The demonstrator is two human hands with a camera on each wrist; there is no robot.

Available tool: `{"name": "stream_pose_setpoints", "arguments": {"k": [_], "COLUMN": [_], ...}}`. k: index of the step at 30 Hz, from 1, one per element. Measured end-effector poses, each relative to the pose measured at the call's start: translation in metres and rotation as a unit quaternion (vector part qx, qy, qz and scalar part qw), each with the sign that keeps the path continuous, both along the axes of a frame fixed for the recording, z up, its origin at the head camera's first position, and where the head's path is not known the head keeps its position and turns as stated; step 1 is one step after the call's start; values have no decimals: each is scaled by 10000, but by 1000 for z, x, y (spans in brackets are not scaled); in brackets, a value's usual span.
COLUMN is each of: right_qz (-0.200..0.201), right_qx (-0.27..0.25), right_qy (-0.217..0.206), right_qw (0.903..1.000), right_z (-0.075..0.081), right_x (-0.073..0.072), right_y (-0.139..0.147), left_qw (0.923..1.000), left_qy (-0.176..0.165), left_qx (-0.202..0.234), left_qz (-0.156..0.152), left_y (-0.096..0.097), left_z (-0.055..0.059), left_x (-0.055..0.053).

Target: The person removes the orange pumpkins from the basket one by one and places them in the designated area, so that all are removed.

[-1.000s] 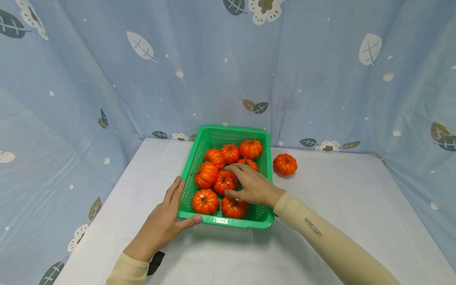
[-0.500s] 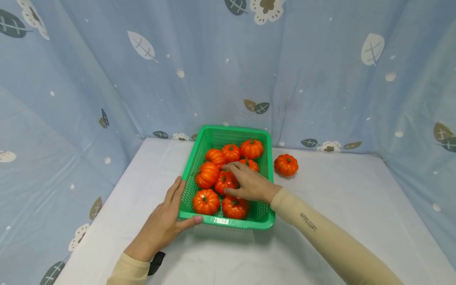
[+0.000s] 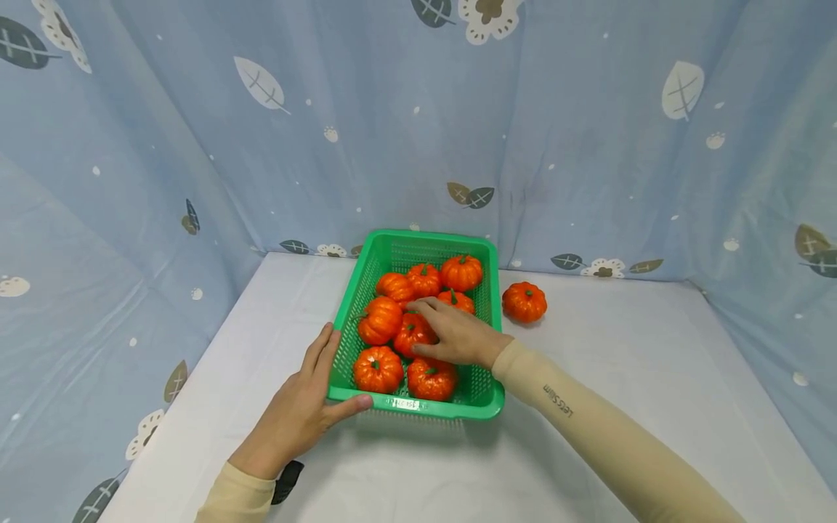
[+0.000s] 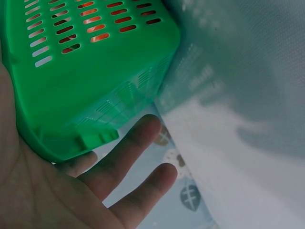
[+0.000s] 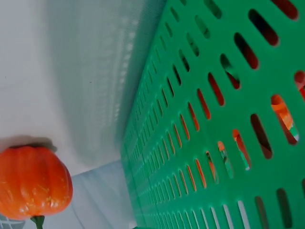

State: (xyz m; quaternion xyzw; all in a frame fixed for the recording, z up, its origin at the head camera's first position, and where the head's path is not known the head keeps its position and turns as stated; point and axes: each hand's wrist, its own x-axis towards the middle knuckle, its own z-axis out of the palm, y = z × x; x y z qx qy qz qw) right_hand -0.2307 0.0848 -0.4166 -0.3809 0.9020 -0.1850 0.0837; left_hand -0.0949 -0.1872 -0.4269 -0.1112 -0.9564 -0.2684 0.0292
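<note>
A green plastic basket (image 3: pixel 428 408) holds several small orange pumpkins, among them one front-left pumpkin (image 3: pixel 378 369) and one front-right pumpkin (image 3: pixel 432 379). My left hand (image 3: pixel 297 410) rests at the basket's near left corner, thumb on the front rim and fingers stretched along the outer left side. In the left wrist view those fingers (image 4: pixel 128 157) look straight and spread. My right hand (image 3: pixel 461 335) reaches over the right rim. Its fingers and thumb curve round a pumpkin (image 3: pixel 413 334) in the middle of the basket, partly hidden by the hand. The right wrist view does not show that hand.
One more pumpkin (image 3: pixel 524 302) sits on the white tabletop (image 3: pixel 628 356), just right of the basket. A blue patterned curtain (image 3: pixel 392 145) hangs behind the table and along its sides.
My right forearm has shifted slightly to the left and the hand keeps its place round the pumpkin. My left hand, the basket and the pumpkins stay where they were.
</note>
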Motion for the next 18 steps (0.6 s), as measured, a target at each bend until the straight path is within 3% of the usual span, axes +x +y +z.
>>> {"name": "stream_pose_setpoints", "arguments": {"k": [6,18], "right_qz": [21,123], "right_qx": [296,257], "right_qy": [41,80], "right_qw": [9996,9996], "right_z": [-1,0], "right_x": [1,0], "right_y": [0,0], "left_qw": [10000,9999], "left_qy": [-78,-128], "left_qx": [41,62], "left_qz": [18,37], "left_y": [0,0], "left_z": [1,1], "left_x": [1,0]}}
